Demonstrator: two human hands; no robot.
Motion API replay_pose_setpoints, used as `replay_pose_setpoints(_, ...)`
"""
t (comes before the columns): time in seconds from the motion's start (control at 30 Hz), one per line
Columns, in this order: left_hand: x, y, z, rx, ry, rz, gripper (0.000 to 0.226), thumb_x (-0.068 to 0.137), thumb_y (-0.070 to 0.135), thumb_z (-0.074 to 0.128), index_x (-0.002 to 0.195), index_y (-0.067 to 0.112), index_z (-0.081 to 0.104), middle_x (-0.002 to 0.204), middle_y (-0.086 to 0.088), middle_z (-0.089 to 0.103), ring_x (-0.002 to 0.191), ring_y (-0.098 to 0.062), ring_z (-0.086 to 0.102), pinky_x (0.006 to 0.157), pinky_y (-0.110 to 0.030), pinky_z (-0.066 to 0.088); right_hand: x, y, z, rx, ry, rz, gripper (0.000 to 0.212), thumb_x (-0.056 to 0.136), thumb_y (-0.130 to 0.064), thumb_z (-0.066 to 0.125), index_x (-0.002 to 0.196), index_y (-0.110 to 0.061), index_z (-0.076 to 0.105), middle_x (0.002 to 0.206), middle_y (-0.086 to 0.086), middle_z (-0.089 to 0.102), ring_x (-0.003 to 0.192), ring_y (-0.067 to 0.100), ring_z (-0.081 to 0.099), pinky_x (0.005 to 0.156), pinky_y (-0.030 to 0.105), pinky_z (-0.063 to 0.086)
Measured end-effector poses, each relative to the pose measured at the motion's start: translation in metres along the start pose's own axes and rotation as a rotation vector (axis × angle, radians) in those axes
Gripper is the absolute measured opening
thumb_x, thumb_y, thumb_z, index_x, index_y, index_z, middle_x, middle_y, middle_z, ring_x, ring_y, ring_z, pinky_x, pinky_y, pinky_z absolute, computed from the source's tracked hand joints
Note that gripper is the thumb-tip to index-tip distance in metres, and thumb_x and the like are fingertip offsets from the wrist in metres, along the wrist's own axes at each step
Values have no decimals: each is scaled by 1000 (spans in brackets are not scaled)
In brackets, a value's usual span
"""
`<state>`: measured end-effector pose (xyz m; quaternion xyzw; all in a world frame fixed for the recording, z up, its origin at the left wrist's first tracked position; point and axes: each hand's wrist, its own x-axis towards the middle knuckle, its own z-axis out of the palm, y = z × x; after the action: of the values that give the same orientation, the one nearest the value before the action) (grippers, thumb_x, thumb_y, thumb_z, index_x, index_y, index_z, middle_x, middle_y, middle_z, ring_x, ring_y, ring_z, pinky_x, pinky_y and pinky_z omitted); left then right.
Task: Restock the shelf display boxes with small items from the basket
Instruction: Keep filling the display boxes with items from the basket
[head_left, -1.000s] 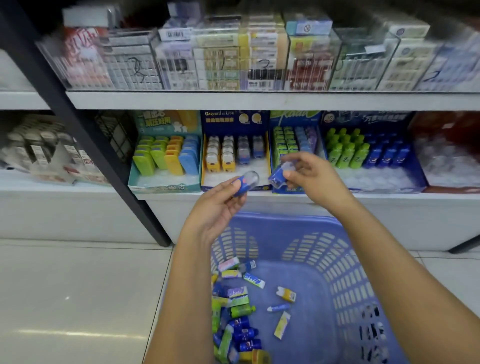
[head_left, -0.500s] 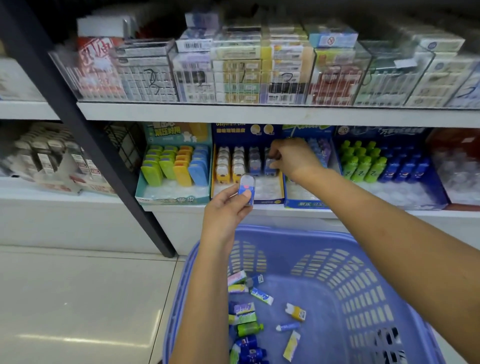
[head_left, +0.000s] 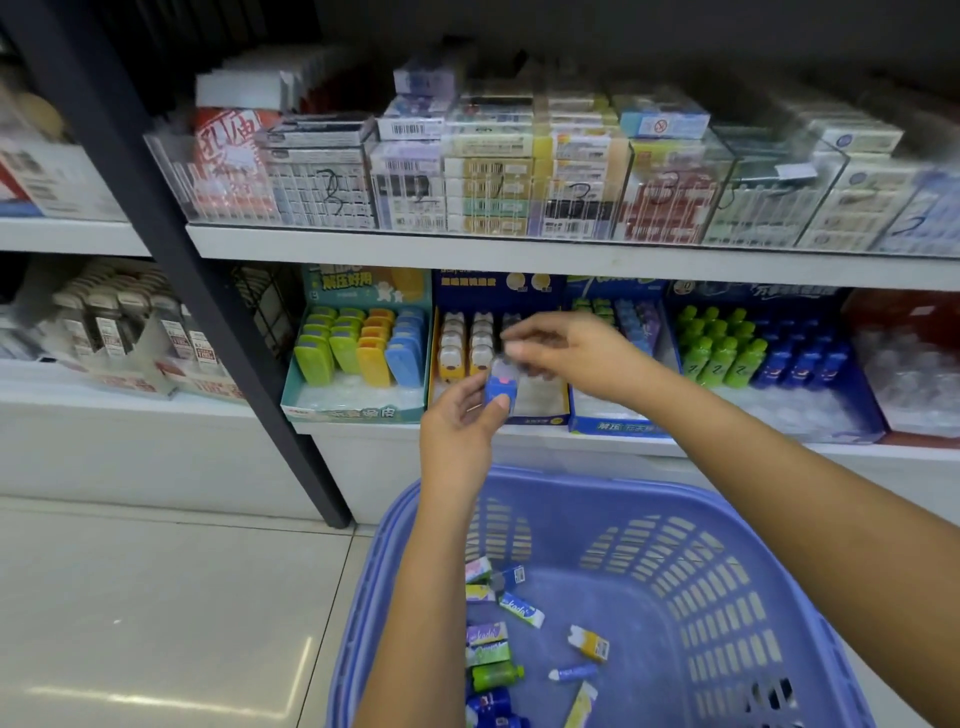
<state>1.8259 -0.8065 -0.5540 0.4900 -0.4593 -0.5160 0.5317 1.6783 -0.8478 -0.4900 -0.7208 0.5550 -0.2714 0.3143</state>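
Above basket (head_left: 571, 480) of small items (head_left: 521, 609), blue item (head_left: 502, 385) in left hand (head_left: 457, 431)

Upright post (head_left: 169, 236): black, slanting across the frame from top left down to the floor, between 2 shelf bays.
Upper shelf (head_left: 519, 257): white front edge, running right from the post.
Clear bins (head_left: 322, 182): a row on the upper shelf, packed with flat boxed packs; handwritten digits such as 2 and 3 on their fronts.
Blue pack (head_left: 660, 122): lying on top of the stacked packs.
Left bay goods (head_left: 109, 327): small labelled packs, blurred.
Wire grid (head_left: 265, 306): black, just right of the post.
Floor (head_left: 156, 623): pale glossy tiles.
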Motion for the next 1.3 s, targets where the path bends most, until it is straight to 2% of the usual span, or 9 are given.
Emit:
replay_pose_setpoints(0.07, 0, 1, 2, 13, -37, 56, 28, 88, 6, 63, 108, 25, 62, 104, 8, 68, 92, 5, 65, 83, -16, 52, -10, -3, 4, -27, -44, -47, 23, 84, -25, 69, 106, -25, 65, 94, -5, 66, 84, 12, 63, 76, 24, 52)
replay_pose_setpoints(0.13, 0, 1, 5, 59, -53, 105, 31, 90, 8, 61, 115, 26, 60, 105, 20, 64, 94, 12, 61, 82, -8, 48, -9, -3, 2, -112, 22, -78, 23, 81, -20, 72, 102, -25, 65, 92, -6, 65, 85, 14, 62, 76, 26, 53)
replay_pose_setpoints(0.27, 4, -12, 7, 654, -108, 278, 41, 96, 22, 52, 136, 18, 49, 134, 3, 54, 125, -10, 47, 100, -14, 33, 7, 6, -13, -338, 201, -35, 25, 84, -17, 68, 108, -13, 61, 99, 5, 64, 84, 19, 59, 78, 31, 50)
replay_pose_setpoints(0.4, 2, -25, 9, 965, -292, 255, 44, 96, 18, 50, 139, 14, 45, 143, -4, 45, 136, -20, 34, 117, -26, 8, 18, 25, -12, -510, 146, 26, 26, 87, -15, 65, 112, -9, 64, 111, 9, 64, 96, 21, 59, 81, 24, 41)
replay_pose_setpoints(0.63, 7, -29, 7, 943, -289, 276, 44, 96, 19, 50, 139, 15, 46, 143, -2, 45, 136, -18, 34, 117, -24, 5, 27, 34, -6, -535, 112, 43, 29, 86, -17, 66, 115, -10, 66, 120, 10, 63, 110, 25, 58, 94, 30, 43)
replay_pose_setpoints(0.73, 7, -29, 6, 937, -294, 269, 44, 95, 20, 50, 139, 15, 46, 143, -2, 45, 136, -18, 34, 118, -24, 7, 26, 35, -6, -509, 136, 53, 30, 86, -19, 66, 115, -9, 67, 121, 9, 64, 110, 24, 58, 93, 28, 41)
replay_pose_setpoints(1.03, 5, -26, 6, 928, -295, 276, 43, 94, 17, 51, 137, 12, 48, 141, -5, 48, 133, -20, 38, 116, -24, 8, 29, 38, 0, -752, 39, -29, 26, 92, -16, 57, 111, -2, 67, 118, 18, 58, 112, 32, 50, 91, 36, 41)
replay_pose_setpoints(1.17, 6, -27, 5, 930, -302, 283, 43, 94, 16, 52, 136, 12, 49, 141, -5, 49, 132, -19, 38, 115, -24, 8, 32, 47, 7, -661, 146, 55, 26, 91, -15, 57, 112, 0, 64, 118, 19, 58, 110, 32, 52, 92, 37, 42)
replay_pose_setpoints(1.3, 3, -25, 3, 899, -329, 279, 42, 95, 17, 51, 136, 12, 49, 141, -5, 48, 134, -19, 37, 115, -25, 16, 33, 46, 10, -781, 128, 45, 26, 95, -15, 51, 114, 1, 60, 120, 19, 54, 116, 31, 45, 93, 36, 40)
